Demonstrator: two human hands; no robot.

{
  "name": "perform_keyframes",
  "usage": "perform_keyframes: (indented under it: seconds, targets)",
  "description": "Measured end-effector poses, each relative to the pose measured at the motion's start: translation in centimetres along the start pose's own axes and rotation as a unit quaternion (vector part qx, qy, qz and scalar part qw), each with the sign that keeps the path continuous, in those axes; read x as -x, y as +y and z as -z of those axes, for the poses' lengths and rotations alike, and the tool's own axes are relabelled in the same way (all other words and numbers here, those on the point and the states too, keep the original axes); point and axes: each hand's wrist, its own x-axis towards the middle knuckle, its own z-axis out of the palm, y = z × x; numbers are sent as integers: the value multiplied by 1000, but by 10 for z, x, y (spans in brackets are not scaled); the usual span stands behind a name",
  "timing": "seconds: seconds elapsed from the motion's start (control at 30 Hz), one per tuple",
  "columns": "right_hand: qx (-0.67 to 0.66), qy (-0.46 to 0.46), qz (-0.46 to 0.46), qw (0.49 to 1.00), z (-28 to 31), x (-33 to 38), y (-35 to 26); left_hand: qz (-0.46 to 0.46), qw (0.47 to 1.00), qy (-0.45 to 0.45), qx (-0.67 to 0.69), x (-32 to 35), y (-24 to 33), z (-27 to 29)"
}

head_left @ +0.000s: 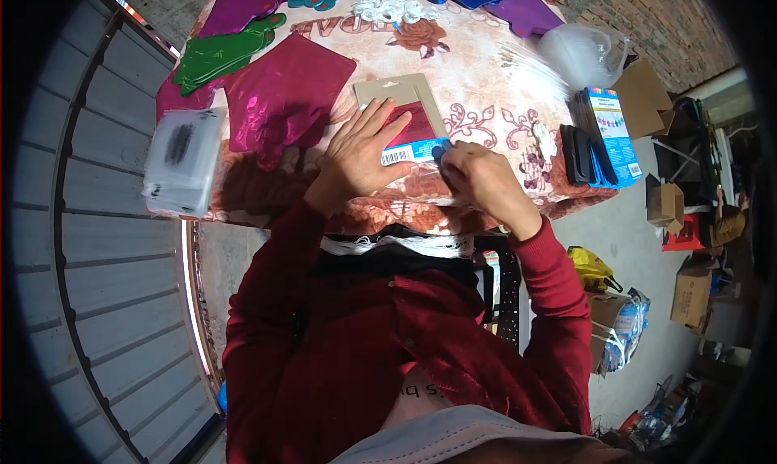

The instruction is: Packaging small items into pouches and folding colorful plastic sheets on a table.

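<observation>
A person in a dark red sleeve is pressing the left hand, fingers spread flat, on a tan backing card lying at the near edge of a floral-clothed table. The card is carrying a folded crimson foil piece and a blue label strip. The right hand is pinching the card's blue lower corner; its fingertips are hiding what lies beneath. One magenta foil balloon, one green foil balloon and one stack of packaged cards are lying around it.
</observation>
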Motion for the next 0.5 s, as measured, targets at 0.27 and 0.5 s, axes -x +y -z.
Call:
perform_keyframes:
  seconds: [0.27,0.5]
  targets:
    - [177,-64,87,978,-3,-6,-4,27,999,-32,-4,-1,0,1]
    - [-214,-253,137,933,-75,64,-80,37,999,-36,-12,0,-3,-3]
